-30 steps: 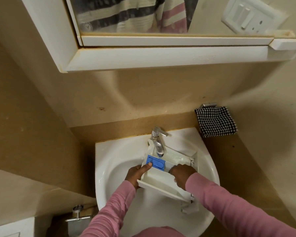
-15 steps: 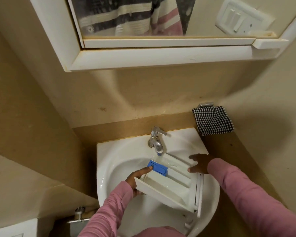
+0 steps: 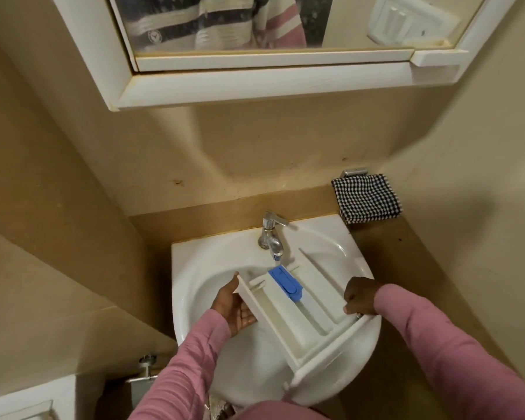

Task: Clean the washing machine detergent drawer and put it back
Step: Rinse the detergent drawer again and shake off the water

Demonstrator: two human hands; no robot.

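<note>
Nearest the camera, two pink sleeves (image 3: 437,344) reached forward over the white sink (image 3: 194,268). The detergent drawer (image 3: 288,316) was held above the bowl, set at a slant, with its front panel at the near right over the sink's rim and its back end towards the tap. Its compartments faced up.

The left hand (image 3: 234,307) lay palm up against the drawer's left side wall. The thumb ran along that wall and the fingers went beneath the drawer, so it cradled the drawer rather than clenched it. The right hand (image 3: 359,297) was curled over the drawer's right edge, close to the front panel, and gripped it there.

A blue insert (image 3: 285,283) sat in the drawer's far part, just below the spout of the chrome tap (image 3: 272,237).

Beyond the sink, a black-and-white checked cloth (image 3: 365,201) hung from a metal holder on the right. Above it all, a white mirror cabinet (image 3: 255,83) was fixed to the beige wall, and its glass showed striped clothing.
</note>
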